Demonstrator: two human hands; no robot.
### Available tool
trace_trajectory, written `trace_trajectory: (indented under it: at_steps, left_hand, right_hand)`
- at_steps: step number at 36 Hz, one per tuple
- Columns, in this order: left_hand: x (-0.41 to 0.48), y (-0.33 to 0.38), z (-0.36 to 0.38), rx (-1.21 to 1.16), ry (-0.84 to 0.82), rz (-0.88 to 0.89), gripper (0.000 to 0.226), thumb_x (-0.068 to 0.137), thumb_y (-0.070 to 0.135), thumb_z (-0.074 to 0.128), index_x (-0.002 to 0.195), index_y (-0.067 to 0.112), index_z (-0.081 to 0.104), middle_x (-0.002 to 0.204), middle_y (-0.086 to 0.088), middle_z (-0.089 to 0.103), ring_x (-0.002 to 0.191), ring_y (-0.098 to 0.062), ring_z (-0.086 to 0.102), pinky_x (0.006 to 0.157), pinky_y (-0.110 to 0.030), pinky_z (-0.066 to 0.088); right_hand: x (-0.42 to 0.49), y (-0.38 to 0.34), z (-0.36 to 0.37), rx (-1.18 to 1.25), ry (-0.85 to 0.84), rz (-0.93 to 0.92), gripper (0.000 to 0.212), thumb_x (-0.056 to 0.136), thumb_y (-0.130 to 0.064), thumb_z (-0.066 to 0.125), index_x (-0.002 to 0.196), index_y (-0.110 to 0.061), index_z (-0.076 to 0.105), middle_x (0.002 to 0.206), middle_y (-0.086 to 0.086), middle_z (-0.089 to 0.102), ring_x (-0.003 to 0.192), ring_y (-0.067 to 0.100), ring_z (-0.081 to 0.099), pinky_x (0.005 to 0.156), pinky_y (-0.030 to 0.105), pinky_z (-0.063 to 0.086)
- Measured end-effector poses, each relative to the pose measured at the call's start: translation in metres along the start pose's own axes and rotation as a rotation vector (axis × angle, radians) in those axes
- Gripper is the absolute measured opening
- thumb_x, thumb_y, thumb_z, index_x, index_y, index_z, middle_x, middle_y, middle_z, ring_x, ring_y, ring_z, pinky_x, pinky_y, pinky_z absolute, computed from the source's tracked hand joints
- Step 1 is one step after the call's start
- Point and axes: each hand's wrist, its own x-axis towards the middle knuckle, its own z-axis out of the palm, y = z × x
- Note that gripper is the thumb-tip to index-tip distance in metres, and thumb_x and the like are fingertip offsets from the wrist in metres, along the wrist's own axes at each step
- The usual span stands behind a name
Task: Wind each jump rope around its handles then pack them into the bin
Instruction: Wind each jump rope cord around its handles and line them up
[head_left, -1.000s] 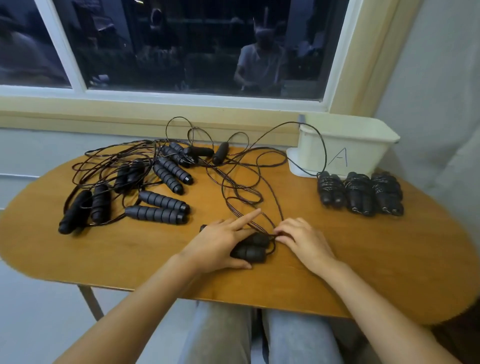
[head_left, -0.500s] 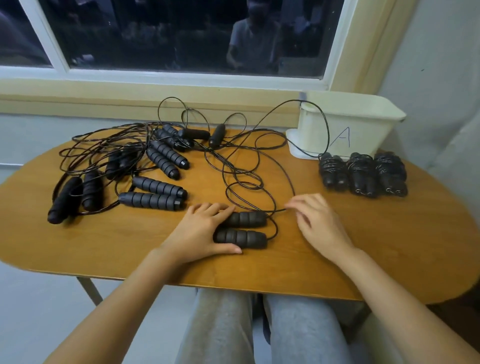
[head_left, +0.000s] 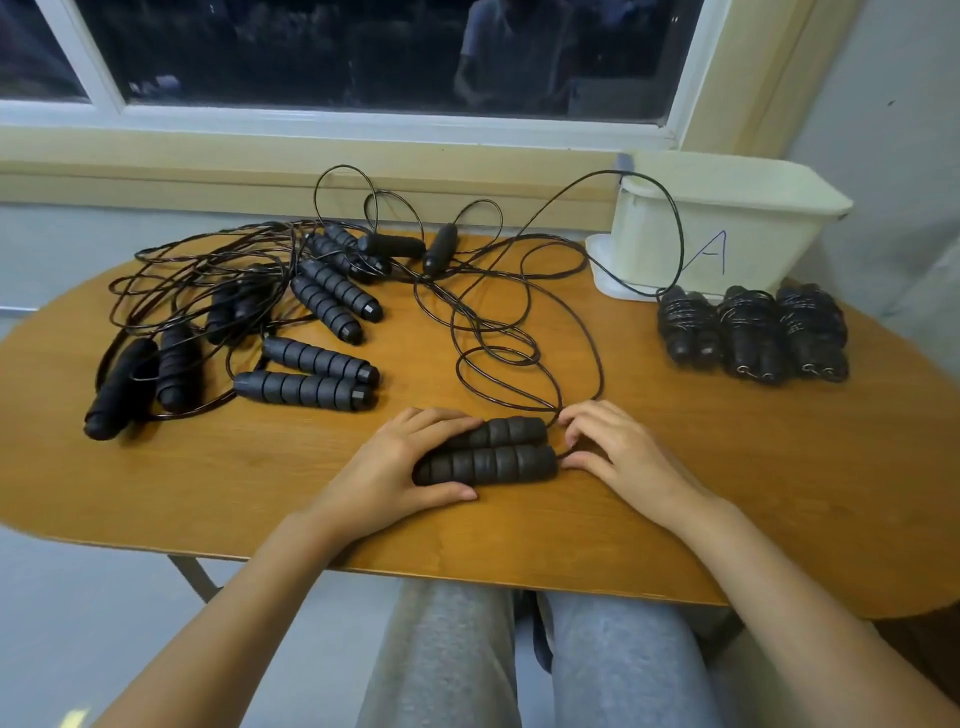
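Head view, itemised. Left grip (head_left: 395, 467): fingers curled over, thumb along the near side of a pair of black ribbed handles (head_left: 493, 452), which lie side by side on the worktop (head_left: 727, 493) near its front edge. Right grip (head_left: 618, 452): fingers bent, tips at the handles' right ends where the cord (head_left: 519, 358) comes out; I cannot tell whether it pinches the cord. Cord: loose loops trailing away behind the handles. White bin (head_left: 727, 228), marked A: far right, a cord arc against its front. Three wound ropes (head_left: 750, 332): in a row just before the bin. Unwound ropes (head_left: 234, 312): tangled at left.
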Motion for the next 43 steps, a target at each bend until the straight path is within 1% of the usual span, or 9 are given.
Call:
trace_trajectory:
  at_steps: [4, 6, 11, 15, 24, 31, 37, 40, 43]
  left_hand:
    - [0.0, 0.0, 0.0, -0.011, -0.006, 0.006, 0.068, 0.085, 0.061, 0.062, 0.145, 0.038, 0.04, 0.14, 0.024, 0.045, 0.128, 0.002, 0.037, 0.106, -0.014, 0.028]
    - [0.001, 0.0, 0.0, -0.02, -0.015, 0.004, 0.067, 0.085, 0.057, 0.064, 0.145, 0.038, 0.041, 0.14, 0.025, 0.044, 0.129, 0.002, 0.037, 0.107, -0.011, 0.027]
    - [0.0, -0.005, -0.004, -0.008, -0.027, -0.016, 0.066, 0.085, 0.056, 0.062, 0.145, 0.039, 0.04, 0.136, 0.038, 0.036, 0.13, 0.006, 0.034, 0.104, -0.004, 0.023]
    - [0.0, -0.01, -0.008, 0.01, -0.028, -0.025, 0.065, 0.087, 0.06, 0.057, 0.146, 0.04, 0.038, 0.136, 0.041, 0.034, 0.131, 0.006, 0.033, 0.104, -0.005, 0.024]
    - [0.011, -0.024, -0.014, 0.044, 0.034, -0.124, 0.069, 0.086, 0.066, 0.049, 0.147, 0.036, 0.039, 0.141, 0.019, 0.045, 0.123, -0.002, 0.039, 0.103, -0.03, 0.039]
    - [0.026, -0.016, -0.007, 0.056, 0.116, -0.196, 0.068, 0.085, 0.063, 0.054, 0.145, 0.034, 0.043, 0.138, 0.017, 0.05, 0.12, -0.008, 0.043, 0.101, -0.036, 0.043]
    - [0.028, -0.011, -0.001, 0.04, 0.215, -0.228, 0.046, 0.082, 0.044, 0.071, 0.123, 0.028, 0.059, 0.143, 0.013, 0.049, 0.122, -0.009, 0.045, 0.101, -0.039, 0.045]
    - [0.027, -0.015, -0.005, -0.005, 0.16, -0.215, 0.048, 0.083, 0.051, 0.066, 0.126, 0.03, 0.059, 0.148, 0.012, 0.045, 0.132, -0.008, 0.04, 0.111, -0.041, 0.039]
    - [0.02, -0.019, -0.01, -0.017, 0.072, -0.162, 0.048, 0.087, 0.049, 0.06, 0.133, 0.033, 0.056, 0.154, 0.016, 0.037, 0.14, -0.007, 0.031, 0.116, -0.038, 0.027]
  right_hand:
    - [0.007, 0.007, 0.0, 0.081, -0.052, 0.083, 0.051, 0.087, -0.036, 0.067, 0.134, -0.031, 0.049, 0.133, -0.019, 0.043, 0.123, 0.0, 0.044, 0.104, 0.028, 0.044]
    - [0.01, 0.011, 0.001, 0.047, -0.065, 0.037, 0.057, 0.086, -0.039, 0.067, 0.14, -0.032, 0.048, 0.138, -0.019, 0.041, 0.13, 0.0, 0.037, 0.108, 0.03, 0.04]
    - [0.019, 0.01, -0.009, -0.127, -0.089, -0.058, 0.041, 0.087, -0.041, 0.067, 0.126, -0.03, 0.062, 0.141, -0.013, 0.041, 0.129, -0.005, 0.023, 0.099, 0.026, 0.035]
    - [0.029, 0.009, -0.012, -0.25, -0.136, -0.142, 0.031, 0.09, -0.039, 0.063, 0.115, -0.02, 0.064, 0.137, -0.008, 0.049, 0.131, 0.003, 0.031, 0.098, 0.025, 0.038]
    - [0.035, 0.026, -0.02, -0.26, -0.071, -0.156, 0.042, 0.095, -0.049, 0.035, 0.101, -0.02, 0.064, 0.104, -0.01, 0.06, 0.105, 0.003, 0.05, 0.095, 0.021, 0.04]
    - [0.029, 0.036, -0.027, -0.418, 0.112, -0.137, 0.035, 0.101, -0.044, 0.04, 0.086, -0.022, 0.063, 0.081, -0.01, 0.062, 0.078, 0.012, 0.06, 0.084, 0.027, 0.042]
    - [0.019, 0.021, -0.016, -0.4, 0.198, 0.01, 0.04, 0.093, -0.044, 0.042, 0.087, -0.016, 0.07, 0.072, -0.005, 0.069, 0.064, 0.015, 0.064, 0.074, 0.03, 0.046]
    - [0.013, 0.017, -0.013, -0.379, 0.222, 0.048, 0.034, 0.092, -0.039, 0.048, 0.088, -0.014, 0.07, 0.075, -0.003, 0.069, 0.066, 0.018, 0.064, 0.065, 0.032, 0.05]
    - [0.01, 0.018, -0.013, -0.379, 0.229, 0.062, 0.019, 0.09, -0.026, 0.063, 0.096, -0.011, 0.073, 0.084, 0.002, 0.071, 0.076, 0.023, 0.068, 0.07, 0.04, 0.056]
